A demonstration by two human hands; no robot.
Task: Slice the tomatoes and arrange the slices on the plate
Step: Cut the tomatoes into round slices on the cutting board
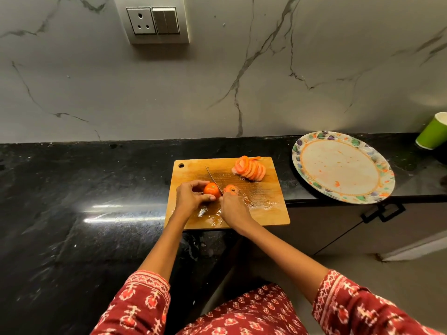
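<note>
The tomato (pixel 212 189) sits on the board (pixel 266 209), near its left edge, round, glossy and orange-red, with a small green stem spot facing up. The left hand (pixel 189 198) curls around it, fingers over the top and thumb along the front. The knife (pixel 213 179), a thin steel blade, runs diagonally across the tomato's right side; the right hand (pixel 233 209) grips its handle, which is hidden in the fist. Just right of the blade lies a cut end piece (pixel 231 189). Toward the board's far right corner a row of slices (pixel 250 168) leans together, pale pink flesh showing. The board is rectangular, light wood, with a hole in its far left corner and wet juice across its near half. Right of the board, the plate (pixel 377 163) is round, with a coloured patterned rim and orange smears. Beyond it stands a green cup (pixel 433 134). The desk (pixel 84 189) under the board is polished black stone; behind rises a grey veined marble wall (pixel 242 81) with a socket (pixel 142 20).
</note>
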